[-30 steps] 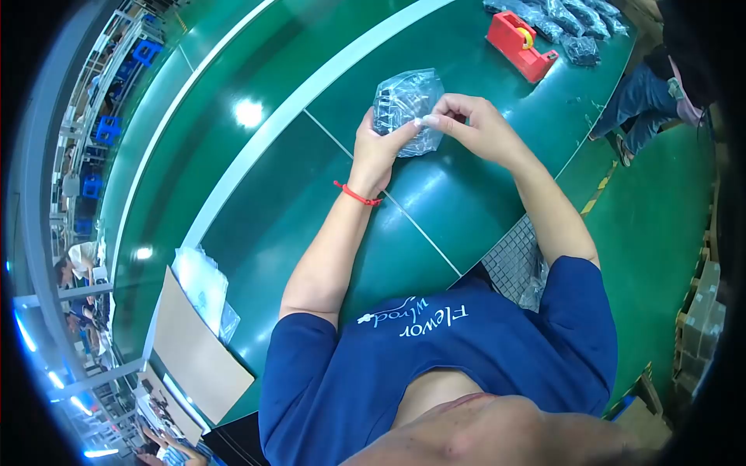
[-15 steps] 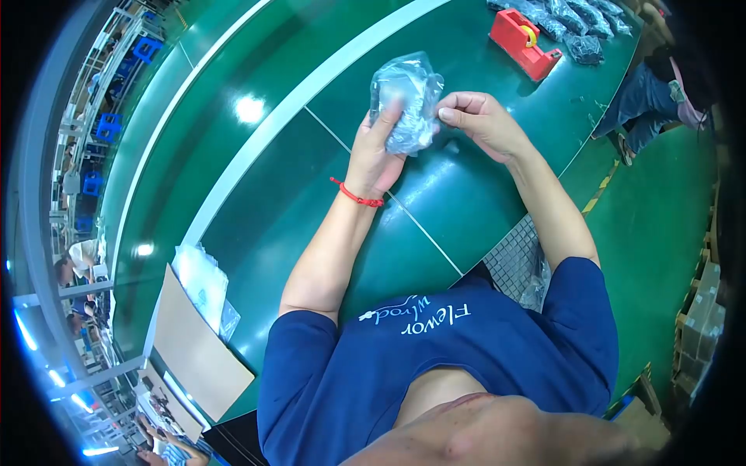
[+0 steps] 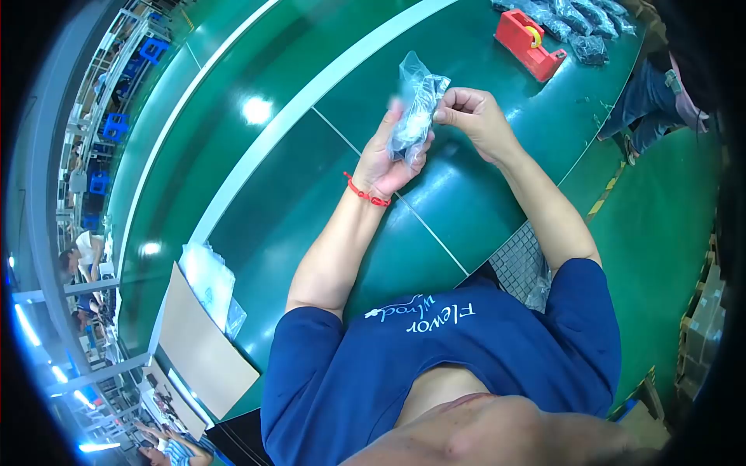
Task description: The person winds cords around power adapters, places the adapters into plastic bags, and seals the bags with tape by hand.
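Observation:
A clear plastic bag with a dark item inside [image 3: 416,116] is held above the green table [image 3: 326,202]. My left hand [image 3: 392,155], with a red string at the wrist, is wrapped round the bag from below, its thumb raised on the left side. The bag is turned nearly edge-on. At the bag's right edge is my right hand [image 3: 475,120], thumb and forefinger pinched together; whatever lies between those fingertips is too small to make out.
A red tape dispenser [image 3: 528,45] stands at the upper right, beside several bagged items [image 3: 587,23]. Clear bags [image 3: 210,283] and a cardboard sheet [image 3: 203,342] lie at the lower left. A person's legs [image 3: 645,101] are beyond the table's right edge.
My left hand has rotated the bag, from facing the camera to nearly edge-on. My right hand has come away from the bag's front and stays pinched at its right edge.

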Demonstrator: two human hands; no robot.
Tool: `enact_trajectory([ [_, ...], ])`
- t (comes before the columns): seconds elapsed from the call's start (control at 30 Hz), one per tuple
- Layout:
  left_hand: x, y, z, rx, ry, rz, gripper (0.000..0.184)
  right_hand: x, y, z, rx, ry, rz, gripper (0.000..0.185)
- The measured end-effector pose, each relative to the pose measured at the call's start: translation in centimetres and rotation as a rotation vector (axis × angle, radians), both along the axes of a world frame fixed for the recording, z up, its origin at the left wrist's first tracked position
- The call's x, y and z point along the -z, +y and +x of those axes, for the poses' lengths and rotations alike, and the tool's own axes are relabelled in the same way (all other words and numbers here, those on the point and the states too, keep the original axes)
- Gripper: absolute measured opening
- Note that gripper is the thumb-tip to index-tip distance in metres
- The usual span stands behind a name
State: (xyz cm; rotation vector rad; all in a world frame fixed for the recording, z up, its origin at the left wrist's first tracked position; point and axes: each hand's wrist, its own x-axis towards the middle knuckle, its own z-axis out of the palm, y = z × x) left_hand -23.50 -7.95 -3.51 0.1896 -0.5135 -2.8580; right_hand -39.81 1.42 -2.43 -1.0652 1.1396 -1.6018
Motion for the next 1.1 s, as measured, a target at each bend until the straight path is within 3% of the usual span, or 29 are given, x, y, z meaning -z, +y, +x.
enact_trajectory([
  [0.2, 0.2, 0.0, -0.2, 0.172, 0.126, 0.029, 0.055, 1.4, -0.2, 0.5, 0.037, 0.011, -0.082, 0.018],
  [0.33, -0.9, 0.6, 0.3, 0.217, 0.291, -0.010, 0.068, 1.4, -0.4, -0.4, 0.092, 0.248, -0.056, 0.021],
  [0.47, -1.5, -0.2, 0.3, 0.141, 0.299, -0.103, 0.075, 1.6, -0.3, -1.4, 0.208, 0.336, 0.137, 0.022],
  [0.53, -0.4, -0.3, 0.2, 0.101, 0.288, -0.125, 0.076, 0.1, 0.9, -0.4, 0.124, 0.025, 0.115, 0.029],
  [0.57, 0.5, -0.5, -0.1, -0.116, 0.081, -0.526, 0.072, -0.7, 1.5, 0.0, 0.092, -0.129, 0.098, 0.033],
  [0.63, 1.5, -0.4, -1.2, -0.558, -0.330, -1.297, 0.064, -0.7, 2.0, 1.3, 0.124, -0.066, 0.031, 0.036],
  [0.73, -1.5, 3.3, -0.7, -0.372, -0.348, -1.393, 0.059, -0.4, 4.1, 0.5, 0.163, 0.053, -0.074, 0.044],
  [0.83, -2.2, 3.0, -1.2, -0.325, -0.343, -1.432, 0.057, -1.2, 7.2, -3.2, 0.454, -0.184, 0.030, 0.048],
  [0.9, -2.1, 2.6, -1.1, -0.397, -0.346, -1.377, 0.062, -0.3, 9.4, -8.2, 0.663, -0.188, -0.070, 0.050],
  [0.97, -3.8, 3.2, -0.6, -0.405, -0.275, -1.386, 0.062, 1.8, 10.9, -15.1, 0.983, 0.033, 0.075, 0.050],
  [1.03, -6.9, 4.2, 0.0, -0.423, -0.139, -1.406, 0.061, 2.3, 11.8, -20.9, 0.980, 0.160, 0.275, 0.049],
  [1.1, -9.3, 6.1, 1.0, -0.356, 0.068, -1.394, 0.061, 3.9, 10.6, -27.0, 0.912, 0.093, 0.245, 0.050],
])
